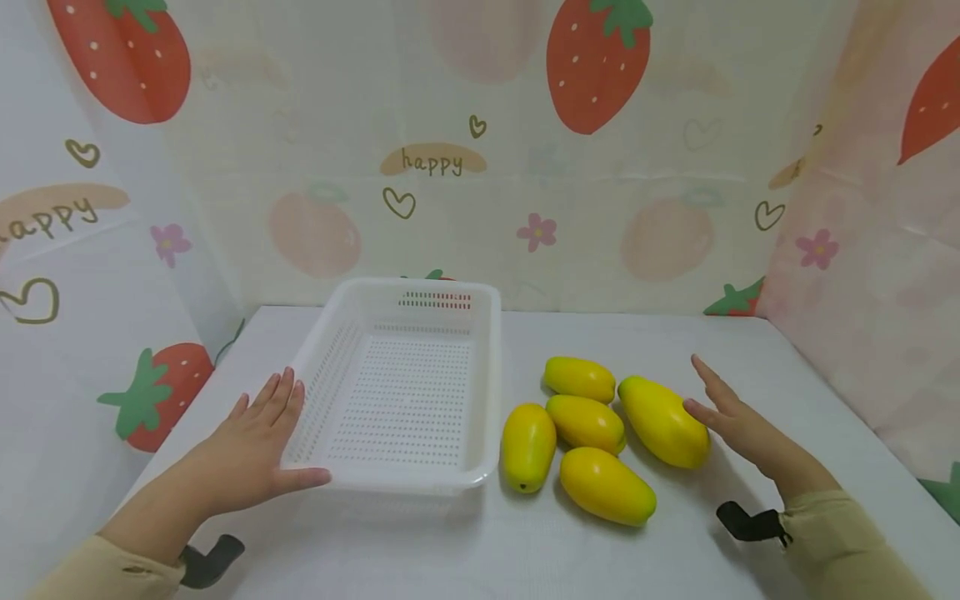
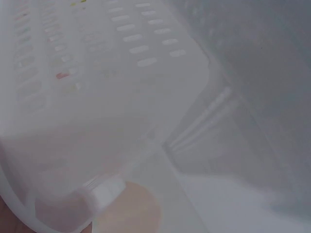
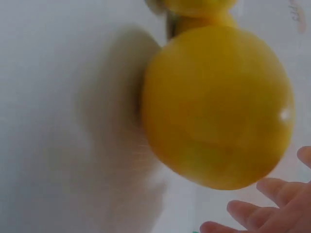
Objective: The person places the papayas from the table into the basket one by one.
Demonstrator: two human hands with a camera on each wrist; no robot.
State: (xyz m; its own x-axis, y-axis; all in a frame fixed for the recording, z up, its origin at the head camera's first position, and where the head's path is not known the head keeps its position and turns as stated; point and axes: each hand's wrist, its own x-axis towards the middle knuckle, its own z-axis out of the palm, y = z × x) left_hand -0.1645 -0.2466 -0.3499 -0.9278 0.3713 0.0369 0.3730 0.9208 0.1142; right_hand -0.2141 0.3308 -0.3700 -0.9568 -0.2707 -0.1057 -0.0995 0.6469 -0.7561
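A white perforated plastic basket [image 1: 405,478] stands on the table, left of centre. My left hand [image 1: 251,457] lies against its near left corner, fingers straight along the left side and thumb stretched along the front rim. In the left wrist view the basket wall [image 2: 97,109] fills much of the picture, with a bit of the hand at the bottom left. My right hand [image 1: 746,429] hovers beside the largest yellow mango [image 1: 663,422], fingers extended and holding nothing. The right wrist view has that mango [image 3: 218,107] close up, fingertips right at its lower edge.
Several smaller yellow mangoes with greenish ends lie between the basket and the large one: a back one [image 1: 579,379], a middle one [image 1: 587,423], a left one [image 1: 528,448] and a front one [image 1: 607,486]. Fruit-printed cloth [image 1: 450,233] walls the white table [image 1: 525,558].
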